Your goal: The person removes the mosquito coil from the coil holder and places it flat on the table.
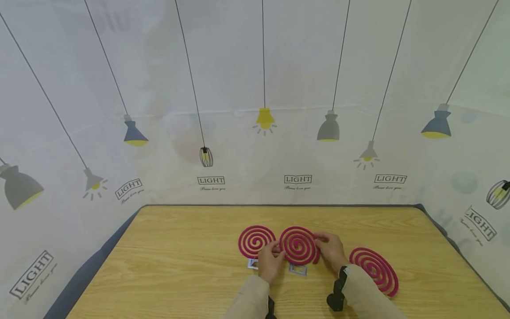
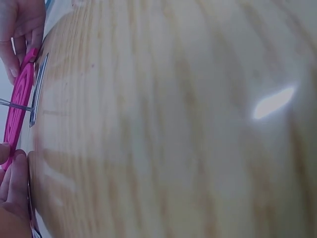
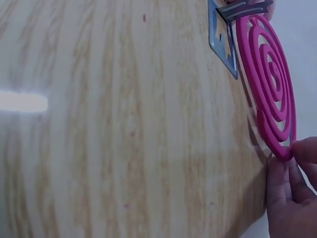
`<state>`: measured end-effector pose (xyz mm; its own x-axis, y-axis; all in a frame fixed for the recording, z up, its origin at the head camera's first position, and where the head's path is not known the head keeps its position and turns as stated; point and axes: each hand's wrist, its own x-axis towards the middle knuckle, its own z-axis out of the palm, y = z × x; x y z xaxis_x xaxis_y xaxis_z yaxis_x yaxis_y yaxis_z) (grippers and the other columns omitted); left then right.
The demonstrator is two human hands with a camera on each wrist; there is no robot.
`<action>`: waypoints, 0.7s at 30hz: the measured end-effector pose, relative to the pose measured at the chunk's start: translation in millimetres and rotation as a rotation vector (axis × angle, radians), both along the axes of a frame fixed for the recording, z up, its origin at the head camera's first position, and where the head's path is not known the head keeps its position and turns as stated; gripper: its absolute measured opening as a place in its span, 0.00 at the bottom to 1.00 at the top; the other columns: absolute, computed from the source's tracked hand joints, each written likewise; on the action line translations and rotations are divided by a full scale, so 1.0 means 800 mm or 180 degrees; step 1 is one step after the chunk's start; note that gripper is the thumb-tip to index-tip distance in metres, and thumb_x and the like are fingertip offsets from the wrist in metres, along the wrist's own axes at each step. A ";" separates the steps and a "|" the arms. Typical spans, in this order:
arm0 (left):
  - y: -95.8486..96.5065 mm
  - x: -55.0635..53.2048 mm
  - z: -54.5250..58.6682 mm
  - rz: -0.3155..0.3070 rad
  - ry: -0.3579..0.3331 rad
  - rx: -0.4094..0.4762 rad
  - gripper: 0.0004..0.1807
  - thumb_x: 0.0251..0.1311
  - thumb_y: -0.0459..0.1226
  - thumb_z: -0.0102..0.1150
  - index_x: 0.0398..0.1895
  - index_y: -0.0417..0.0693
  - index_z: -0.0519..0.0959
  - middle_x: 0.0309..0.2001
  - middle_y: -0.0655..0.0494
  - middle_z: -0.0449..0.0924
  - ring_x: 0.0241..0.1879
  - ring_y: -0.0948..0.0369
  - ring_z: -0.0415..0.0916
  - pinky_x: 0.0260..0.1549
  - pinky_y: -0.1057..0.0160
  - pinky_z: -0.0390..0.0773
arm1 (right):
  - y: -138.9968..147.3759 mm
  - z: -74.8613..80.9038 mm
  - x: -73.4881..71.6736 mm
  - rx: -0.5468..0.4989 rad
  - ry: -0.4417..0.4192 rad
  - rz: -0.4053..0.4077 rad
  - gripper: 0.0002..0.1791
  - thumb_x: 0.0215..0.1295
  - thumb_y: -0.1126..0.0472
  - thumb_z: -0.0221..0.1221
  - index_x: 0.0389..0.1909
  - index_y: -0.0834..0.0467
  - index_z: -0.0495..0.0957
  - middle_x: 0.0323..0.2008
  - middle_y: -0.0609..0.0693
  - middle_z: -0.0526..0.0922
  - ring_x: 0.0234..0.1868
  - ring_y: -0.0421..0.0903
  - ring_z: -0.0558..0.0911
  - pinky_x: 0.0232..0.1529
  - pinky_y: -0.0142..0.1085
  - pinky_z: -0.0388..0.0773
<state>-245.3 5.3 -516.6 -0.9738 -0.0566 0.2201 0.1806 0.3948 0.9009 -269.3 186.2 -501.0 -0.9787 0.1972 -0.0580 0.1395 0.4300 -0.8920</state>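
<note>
A magenta mosquito coil (image 1: pixel 296 244) stands tilted up between my two hands. My left hand (image 1: pixel 270 262) pinches its left edge between thumb and fingers. At the right edge, near the coil's outer end, my right hand (image 1: pixel 331 250) pinches it too. Just in front of the coil a flat metal stand (image 1: pixel 298 270) lies on the table. In the left wrist view, a thin metal prong (image 2: pixel 15 105) of the stand reaches to the coil (image 2: pixel 20 91). The right wrist view shows the stand's frame (image 3: pixel 214 37) close beside the coil; whether the prong bears it, I cannot tell.
A second magenta coil (image 1: pixel 256 242) is at the left, with another metal stand (image 1: pixel 253 264) at its foot, partly behind my left hand. A third coil (image 1: pixel 373 269) is right of my right forearm. The wooden table (image 1: pixel 179 261) meets a lamp-printed backdrop (image 1: pixel 239 88).
</note>
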 end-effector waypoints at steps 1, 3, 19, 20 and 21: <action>0.000 0.000 0.000 -0.0001 -0.0005 0.0004 0.17 0.46 0.28 0.62 0.43 0.32 0.76 0.28 0.50 0.79 0.26 0.62 0.75 0.26 0.69 0.75 | 0.000 0.001 0.000 0.0012 -0.0015 -0.0006 0.14 0.58 0.70 0.52 0.45 0.70 0.74 0.43 0.64 0.76 0.48 0.58 0.72 0.50 0.48 0.68; 0.001 0.000 0.000 0.0001 -0.0026 0.0015 0.17 0.46 0.28 0.62 0.43 0.32 0.76 0.28 0.50 0.79 0.26 0.62 0.75 0.26 0.69 0.75 | 0.000 0.002 -0.001 0.0040 -0.0072 -0.0021 0.14 0.59 0.70 0.51 0.45 0.69 0.74 0.44 0.64 0.75 0.50 0.58 0.71 0.51 0.49 0.66; -0.003 0.001 0.002 0.0042 0.0056 0.0028 0.16 0.45 0.28 0.63 0.40 0.33 0.77 0.27 0.50 0.79 0.27 0.61 0.75 0.26 0.70 0.75 | 0.004 -0.004 -0.003 0.0162 0.0035 0.0092 0.13 0.58 0.70 0.52 0.43 0.69 0.76 0.43 0.64 0.76 0.49 0.59 0.71 0.50 0.49 0.67; -0.003 0.001 0.001 0.0061 0.0077 -0.0002 0.16 0.44 0.28 0.63 0.40 0.33 0.78 0.28 0.50 0.79 0.28 0.60 0.75 0.27 0.69 0.75 | 0.004 -0.004 -0.002 0.0157 0.0042 0.0113 0.13 0.59 0.69 0.51 0.43 0.69 0.76 0.43 0.64 0.76 0.49 0.59 0.72 0.50 0.49 0.67; -0.003 0.000 0.000 0.0081 0.0096 -0.0029 0.16 0.44 0.28 0.63 0.39 0.33 0.78 0.28 0.49 0.79 0.28 0.60 0.76 0.28 0.69 0.75 | 0.004 -0.004 -0.002 0.0145 0.0046 0.0132 0.13 0.59 0.69 0.51 0.44 0.69 0.75 0.43 0.64 0.76 0.48 0.59 0.72 0.50 0.49 0.67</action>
